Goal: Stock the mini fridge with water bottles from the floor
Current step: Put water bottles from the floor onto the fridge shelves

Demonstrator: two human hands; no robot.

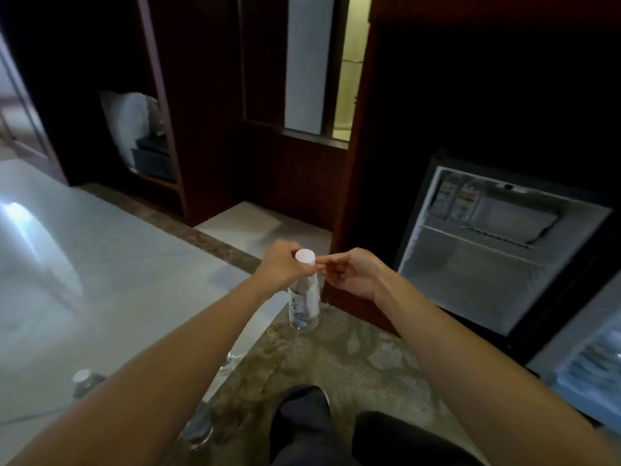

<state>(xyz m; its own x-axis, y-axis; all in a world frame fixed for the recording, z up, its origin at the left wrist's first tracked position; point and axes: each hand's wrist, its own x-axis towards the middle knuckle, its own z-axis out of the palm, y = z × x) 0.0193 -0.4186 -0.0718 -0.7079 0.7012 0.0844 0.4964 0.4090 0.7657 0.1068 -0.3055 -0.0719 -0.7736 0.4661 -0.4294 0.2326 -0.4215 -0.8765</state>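
A clear water bottle (304, 306) with a white cap hangs upright just above the patterned floor strip. My left hand (284, 265) is shut on its neck, right under the cap. My right hand (353, 274) hovers beside the cap, fingers loosely curled, fingertips almost touching it and holding nothing. The mini fridge (497, 250) stands open to the right inside a dark cabinet, with two bottles (457, 200) in its upper left part. More bottles stand on the floor near me: one (84, 381) at the left, one (198, 428) partly hidden under my left forearm, another (228, 361) just beyond it.
The open fridge door (584, 361) juts out at the lower right. My knees (336, 428) are at the bottom centre. Pale glossy floor tiles (84, 264) spread to the left. Dark wooden wardrobe panels (201, 112) rise behind, with a safe (153, 159) on a low shelf.
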